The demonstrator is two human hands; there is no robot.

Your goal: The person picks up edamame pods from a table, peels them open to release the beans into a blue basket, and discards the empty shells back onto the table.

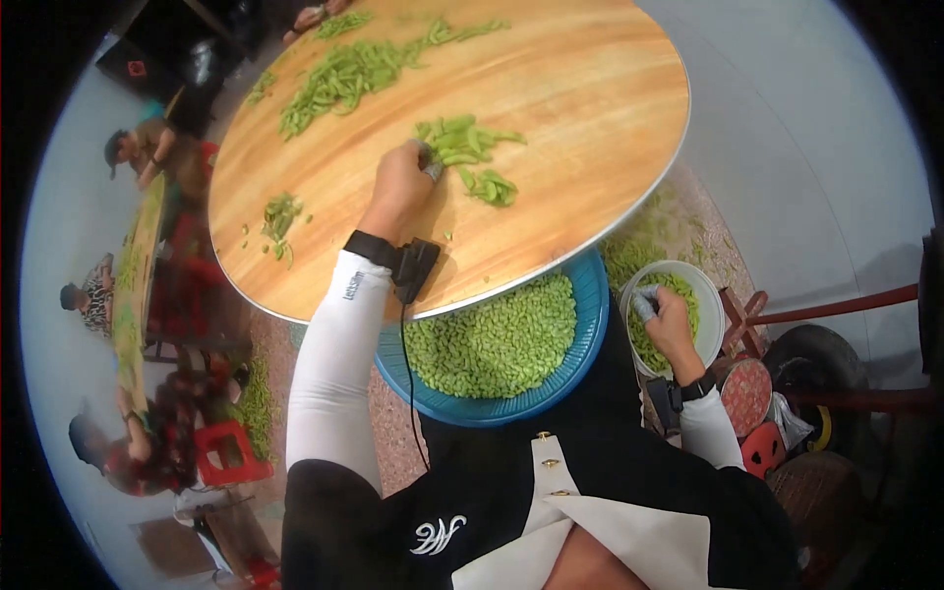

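My left hand (pixel 401 187) rests over the round wooden table (pixel 580 118), its fingers bent together at the edge of a small heap of green bean pods (pixel 467 141). Grey covers sit on the fingertips, and whatever is between them is hidden. A few more pods (pixel 490 187) lie just nearer to me. Over a white bucket (pixel 715 313) of green pods or hulls (pixel 678 290), my right hand (pixel 669 324) is closed, also with grey fingertip covers; what it holds cannot be made out. A blue basin (pixel 590 344) full of shelled green beans (pixel 492 344) stands below the table's near edge.
A larger pod pile (pixel 344 77) and some scraps (pixel 280 218) lie on the table. Another person's hand (pixel 313 15) shows at its far edge. People sit at a second table (pixel 133 285) on the left, near a red stool (pixel 224 452). A tyre (pixel 816 359) stands right.
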